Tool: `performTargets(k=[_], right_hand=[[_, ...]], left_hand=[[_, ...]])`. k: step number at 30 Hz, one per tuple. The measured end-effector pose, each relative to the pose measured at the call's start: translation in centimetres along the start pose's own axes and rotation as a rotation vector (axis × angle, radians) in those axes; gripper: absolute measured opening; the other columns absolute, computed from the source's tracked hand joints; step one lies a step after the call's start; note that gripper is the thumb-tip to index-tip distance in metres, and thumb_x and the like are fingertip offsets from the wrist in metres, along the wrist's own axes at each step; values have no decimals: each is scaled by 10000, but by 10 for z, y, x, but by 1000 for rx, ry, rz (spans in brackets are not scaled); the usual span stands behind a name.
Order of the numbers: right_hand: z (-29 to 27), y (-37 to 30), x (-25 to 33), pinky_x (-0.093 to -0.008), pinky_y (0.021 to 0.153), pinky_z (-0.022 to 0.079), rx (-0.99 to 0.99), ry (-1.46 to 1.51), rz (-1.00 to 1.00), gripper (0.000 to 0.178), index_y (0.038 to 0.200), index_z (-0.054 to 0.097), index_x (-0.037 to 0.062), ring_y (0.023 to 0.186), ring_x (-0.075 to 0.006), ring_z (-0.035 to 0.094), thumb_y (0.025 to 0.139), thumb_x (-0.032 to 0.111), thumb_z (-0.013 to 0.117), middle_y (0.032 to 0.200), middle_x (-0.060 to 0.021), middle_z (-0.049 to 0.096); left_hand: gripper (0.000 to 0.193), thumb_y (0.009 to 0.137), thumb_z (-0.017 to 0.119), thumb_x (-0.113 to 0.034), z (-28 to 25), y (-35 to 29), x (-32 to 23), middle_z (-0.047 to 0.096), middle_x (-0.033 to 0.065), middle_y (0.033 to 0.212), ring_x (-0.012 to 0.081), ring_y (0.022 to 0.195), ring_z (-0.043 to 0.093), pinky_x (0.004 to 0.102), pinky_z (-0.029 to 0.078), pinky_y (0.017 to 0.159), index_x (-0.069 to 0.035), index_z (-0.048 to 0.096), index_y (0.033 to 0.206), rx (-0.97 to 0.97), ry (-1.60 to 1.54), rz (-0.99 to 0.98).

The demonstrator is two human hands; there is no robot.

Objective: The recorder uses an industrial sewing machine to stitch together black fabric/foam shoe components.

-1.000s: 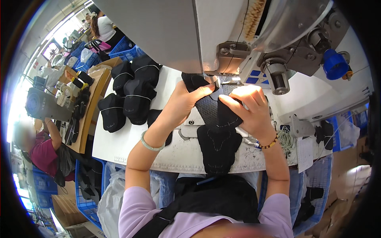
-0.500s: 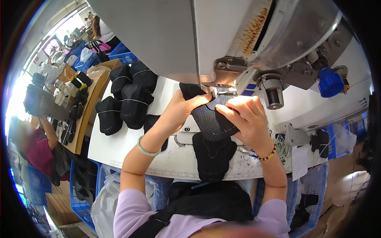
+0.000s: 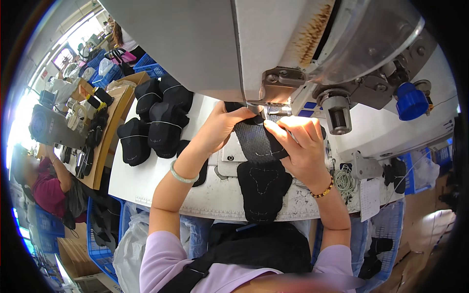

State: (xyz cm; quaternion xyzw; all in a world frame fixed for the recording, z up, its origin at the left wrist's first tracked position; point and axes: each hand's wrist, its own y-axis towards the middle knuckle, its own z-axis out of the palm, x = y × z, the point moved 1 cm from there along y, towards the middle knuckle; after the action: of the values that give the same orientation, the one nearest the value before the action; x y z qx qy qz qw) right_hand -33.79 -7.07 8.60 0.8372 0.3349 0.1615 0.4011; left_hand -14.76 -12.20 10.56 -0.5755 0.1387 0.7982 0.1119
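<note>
A black mesh shoe upper (image 3: 258, 142) with light stitch marks lies under the lit needle area of a sewing machine (image 3: 205, 44). My left hand (image 3: 222, 128) pinches its left side, thumb stretched toward the presser foot (image 3: 261, 108). On the other side, my right hand (image 3: 302, 149) grips the right edge between thumb and fingers, index fingertip close to the needle area. The hands and the machine head hide part of the upper. Just below it, nearer my body, a second black upper (image 3: 264, 193) lies flat on the white table (image 3: 195, 202).
Bundles of black uppers (image 3: 166, 124) tied with pale cord sit at the left. A thread bobbin (image 3: 337, 115) and a blue knob (image 3: 409, 101) are on the machine's right. Coiled cord (image 3: 344, 183) lies beside my right wrist. Blue crates (image 3: 105, 259) flank the table; another person (image 3: 51, 188) works at far left.
The mesh upper has slid a little away from me, farther under the machine head, and turned slightly. Both hands stay on it, the right one shifting slightly left.
</note>
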Motion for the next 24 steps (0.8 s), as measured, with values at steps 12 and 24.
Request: performTargets(k=[12, 24], right_hand=[[1, -3, 7, -302, 748, 388, -118, -58, -79, 272, 1005, 674, 151, 817, -99, 516, 733, 133, 681, 977, 57, 580], [-1, -2, 4, -332, 814, 400, -135, -95, -75, 297, 984, 668, 137, 831, -121, 534, 690, 100, 677, 989, 38, 597]], left_hand=[[182, 852, 635, -41, 0, 0, 14, 648, 67, 962, 134, 896, 610, 282, 473, 823, 31, 618, 1018, -63, -103, 70], [170, 883, 581, -47, 8, -9, 18, 660, 73, 950, 120, 871, 615, 261, 484, 785, 29, 630, 1027, -115, -130, 113]])
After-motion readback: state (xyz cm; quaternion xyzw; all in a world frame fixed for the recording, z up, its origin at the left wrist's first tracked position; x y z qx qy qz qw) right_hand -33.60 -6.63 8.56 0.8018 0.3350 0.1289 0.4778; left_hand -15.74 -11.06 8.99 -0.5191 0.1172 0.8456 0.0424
